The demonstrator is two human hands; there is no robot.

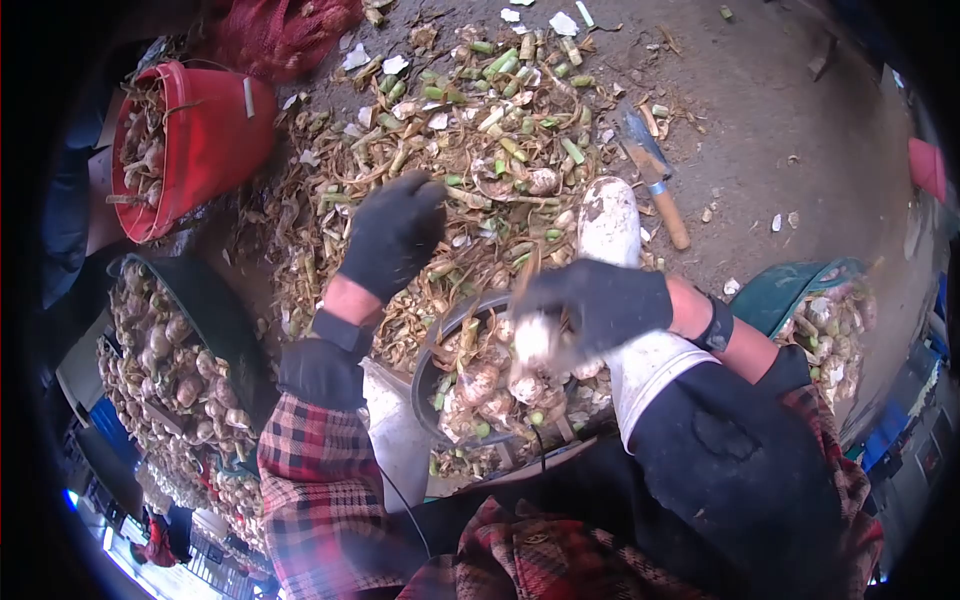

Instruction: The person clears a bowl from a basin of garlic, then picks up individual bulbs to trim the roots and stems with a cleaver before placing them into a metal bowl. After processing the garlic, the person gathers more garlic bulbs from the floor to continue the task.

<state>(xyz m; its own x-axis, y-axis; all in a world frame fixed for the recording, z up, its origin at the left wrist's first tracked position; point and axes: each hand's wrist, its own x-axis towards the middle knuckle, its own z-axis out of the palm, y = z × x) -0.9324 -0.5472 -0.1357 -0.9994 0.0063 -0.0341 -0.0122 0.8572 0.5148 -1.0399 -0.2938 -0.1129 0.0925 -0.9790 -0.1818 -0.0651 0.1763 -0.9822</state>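
Note:
My left hand, in a black glove, hangs over the heap of cut stalks and dry leaves. Its fingers look curled, and nothing shows in them. My right hand, also gloved in black, is above a dark round basin between my legs. A whitish garlic bulb, blurred by motion, is at its fingertips. More garlic bulbs, some with short green stems, lie in the basin under that hand.
A knife with a wooden handle lies right of my white boot. A red bucket and a green basket, both holding garlic, stand at left. Another green basket is at right. A distant person shows lower left.

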